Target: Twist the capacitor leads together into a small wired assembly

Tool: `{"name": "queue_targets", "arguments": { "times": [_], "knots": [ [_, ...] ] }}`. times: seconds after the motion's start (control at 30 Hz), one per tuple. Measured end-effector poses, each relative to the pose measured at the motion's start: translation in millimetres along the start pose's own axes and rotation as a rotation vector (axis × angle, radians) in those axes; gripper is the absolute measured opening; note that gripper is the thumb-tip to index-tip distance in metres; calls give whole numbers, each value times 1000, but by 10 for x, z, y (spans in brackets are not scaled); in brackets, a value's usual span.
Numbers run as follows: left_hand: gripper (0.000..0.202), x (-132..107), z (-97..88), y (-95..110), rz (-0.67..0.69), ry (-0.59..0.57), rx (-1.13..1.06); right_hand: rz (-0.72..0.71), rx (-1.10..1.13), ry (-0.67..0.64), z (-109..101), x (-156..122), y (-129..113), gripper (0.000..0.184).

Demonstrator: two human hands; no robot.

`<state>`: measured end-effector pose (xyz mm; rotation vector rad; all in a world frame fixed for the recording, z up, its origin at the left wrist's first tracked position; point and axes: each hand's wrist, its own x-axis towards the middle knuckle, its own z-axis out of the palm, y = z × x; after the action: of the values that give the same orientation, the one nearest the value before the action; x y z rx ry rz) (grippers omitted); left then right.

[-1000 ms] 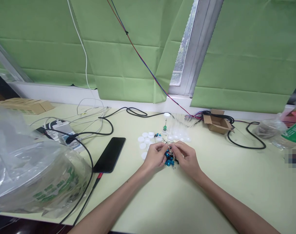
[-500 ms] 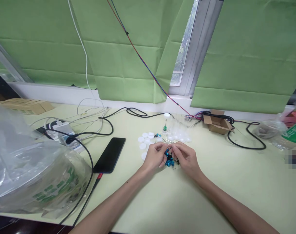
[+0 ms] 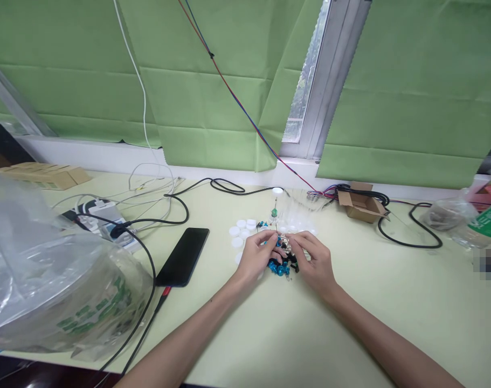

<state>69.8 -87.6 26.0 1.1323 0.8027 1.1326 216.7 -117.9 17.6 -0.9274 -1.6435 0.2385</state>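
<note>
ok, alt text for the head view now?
Bare left hand and bare right hand close together at a pile of shiny blue and black parts on a pale green table; anything pinched is too small to identify. Round white caps lie beyond the left hand, a black rectangular phone farther left, an open brown cardboard box at back right.

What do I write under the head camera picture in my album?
Left hand and right hand close together over small blue and black parts, near white discs on the table.
</note>
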Motion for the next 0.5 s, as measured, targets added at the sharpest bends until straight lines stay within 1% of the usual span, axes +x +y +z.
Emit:
{"name": "queue_targets", "arguments": {
  "times": [0.17,0.5],
  "knots": [
    [39,13,-34,-5,53,-26,23,-6,-48,31,-23,7,64,21],
    [30,56,-87,-60,170,-31,132,-4,-63,7,-31,-14,170,23]
  ]
}}
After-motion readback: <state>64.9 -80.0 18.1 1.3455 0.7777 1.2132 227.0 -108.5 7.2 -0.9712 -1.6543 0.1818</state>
